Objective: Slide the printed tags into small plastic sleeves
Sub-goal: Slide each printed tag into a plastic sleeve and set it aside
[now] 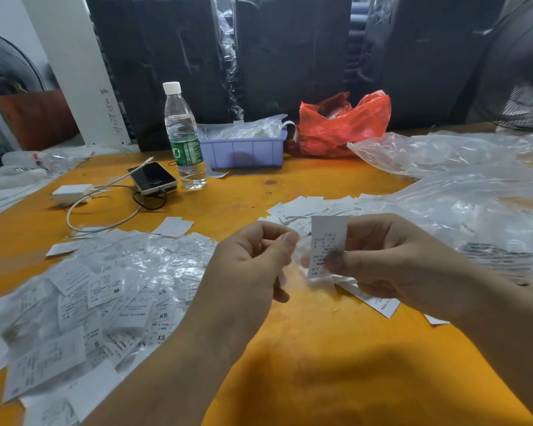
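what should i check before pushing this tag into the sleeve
1. Tag held firmly: ok. The right hand pinches the printed tag between thumb and fingers.
2. Sleeve in hand: ok. The left hand pinches a clear plastic sleeve.
3. Sleeve mouth open: cannot tell, the plastic is blurred.
4. Tag lined up with the mouth: cannot tell. The tag stands upright beside the sleeve.
5. Only one tag in the pinch: cannot tell.
6. Room to drop the finished piece: ok. The pile of sleeved tags lies to the left on the orange table.
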